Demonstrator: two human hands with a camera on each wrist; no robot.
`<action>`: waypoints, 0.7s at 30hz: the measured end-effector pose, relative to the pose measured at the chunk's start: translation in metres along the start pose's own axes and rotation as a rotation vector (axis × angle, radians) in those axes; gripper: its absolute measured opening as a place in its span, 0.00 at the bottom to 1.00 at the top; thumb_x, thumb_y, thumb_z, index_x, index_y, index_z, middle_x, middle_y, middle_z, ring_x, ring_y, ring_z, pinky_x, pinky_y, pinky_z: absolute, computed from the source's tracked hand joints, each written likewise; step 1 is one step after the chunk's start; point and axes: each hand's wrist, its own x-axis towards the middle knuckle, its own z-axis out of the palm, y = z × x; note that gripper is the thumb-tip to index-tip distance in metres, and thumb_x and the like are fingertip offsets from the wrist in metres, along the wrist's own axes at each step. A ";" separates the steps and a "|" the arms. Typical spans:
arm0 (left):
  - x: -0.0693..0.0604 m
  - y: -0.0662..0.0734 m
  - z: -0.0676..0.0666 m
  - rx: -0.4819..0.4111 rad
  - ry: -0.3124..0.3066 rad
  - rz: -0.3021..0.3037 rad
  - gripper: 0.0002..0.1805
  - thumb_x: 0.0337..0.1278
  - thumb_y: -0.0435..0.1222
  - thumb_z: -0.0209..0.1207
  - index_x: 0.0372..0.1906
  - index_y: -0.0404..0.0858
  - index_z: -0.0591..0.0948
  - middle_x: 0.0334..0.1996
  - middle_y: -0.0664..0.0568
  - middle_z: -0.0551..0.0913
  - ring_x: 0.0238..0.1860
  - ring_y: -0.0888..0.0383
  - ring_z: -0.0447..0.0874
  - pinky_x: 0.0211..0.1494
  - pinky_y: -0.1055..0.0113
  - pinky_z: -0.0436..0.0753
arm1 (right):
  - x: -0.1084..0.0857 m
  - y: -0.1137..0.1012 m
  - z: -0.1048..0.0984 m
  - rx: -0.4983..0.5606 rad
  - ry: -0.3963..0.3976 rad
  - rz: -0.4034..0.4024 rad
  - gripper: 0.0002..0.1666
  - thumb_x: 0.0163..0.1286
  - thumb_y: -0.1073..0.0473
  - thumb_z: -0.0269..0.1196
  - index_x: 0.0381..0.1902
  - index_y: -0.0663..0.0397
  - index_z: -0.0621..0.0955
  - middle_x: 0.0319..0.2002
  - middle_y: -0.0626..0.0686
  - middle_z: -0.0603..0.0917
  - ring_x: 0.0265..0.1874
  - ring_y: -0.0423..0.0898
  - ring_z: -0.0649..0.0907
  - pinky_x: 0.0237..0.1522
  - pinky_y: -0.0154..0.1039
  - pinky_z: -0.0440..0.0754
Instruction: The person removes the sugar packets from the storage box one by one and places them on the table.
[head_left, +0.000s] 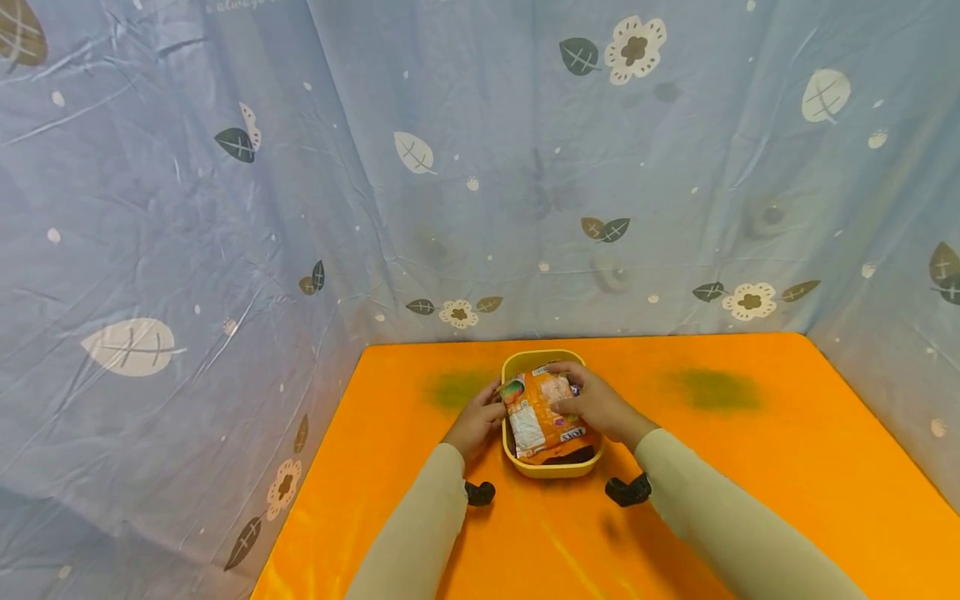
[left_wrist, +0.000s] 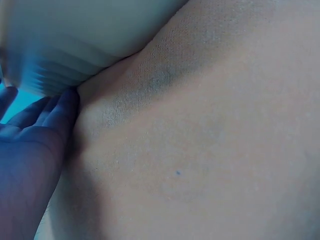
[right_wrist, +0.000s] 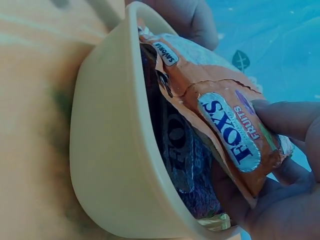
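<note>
A yellow plastic tub (head_left: pixel 552 472) stands on the orange table. My left hand (head_left: pixel 474 423) grips its left side at the rim. In the left wrist view, fingers (left_wrist: pixel 55 112) lie along the ribbed outer wall (left_wrist: pixel 60 70). An orange packet of Fox's fruit candy (head_left: pixel 542 406) lies tilted across the tub's opening. My right hand (head_left: pixel 602 408) holds this packet by its right side, thumb on the printed face and fingers underneath, as the right wrist view shows. Beneath it, inside the tub, is a dark purple Fox's packet (right_wrist: pixel 176 150), partly hidden.
The orange table (head_left: pixel 750 475) has greenish patches on either side of the tub. Behind it and at both sides hang blue-grey curtains (head_left: pixel 517 167) printed with leaves and flowers. Black wrist-camera mounts (head_left: pixel 628 490) stick out below both hands.
</note>
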 end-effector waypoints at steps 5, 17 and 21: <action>0.000 0.000 0.002 -0.029 0.000 0.010 0.48 0.64 0.30 0.60 0.89 0.41 0.59 0.81 0.40 0.67 0.74 0.45 0.73 0.70 0.51 0.78 | 0.000 -0.001 -0.004 0.035 0.029 0.007 0.38 0.79 0.69 0.66 0.82 0.54 0.69 0.79 0.71 0.62 0.59 0.64 0.82 0.52 0.50 0.88; 0.002 -0.004 0.001 -0.075 0.004 0.015 0.47 0.64 0.28 0.59 0.88 0.39 0.59 0.82 0.40 0.66 0.76 0.43 0.71 0.70 0.50 0.79 | -0.001 -0.005 -0.026 0.024 0.083 -0.033 0.40 0.80 0.66 0.66 0.85 0.55 0.66 0.85 0.69 0.50 0.84 0.68 0.50 0.53 0.46 0.84; 0.003 -0.005 0.001 -0.091 0.002 0.016 0.47 0.64 0.27 0.58 0.89 0.40 0.59 0.82 0.40 0.66 0.77 0.44 0.71 0.71 0.50 0.78 | -0.003 -0.005 -0.034 0.030 0.105 -0.036 0.41 0.81 0.65 0.66 0.86 0.55 0.65 0.85 0.68 0.52 0.78 0.67 0.62 0.48 0.42 0.84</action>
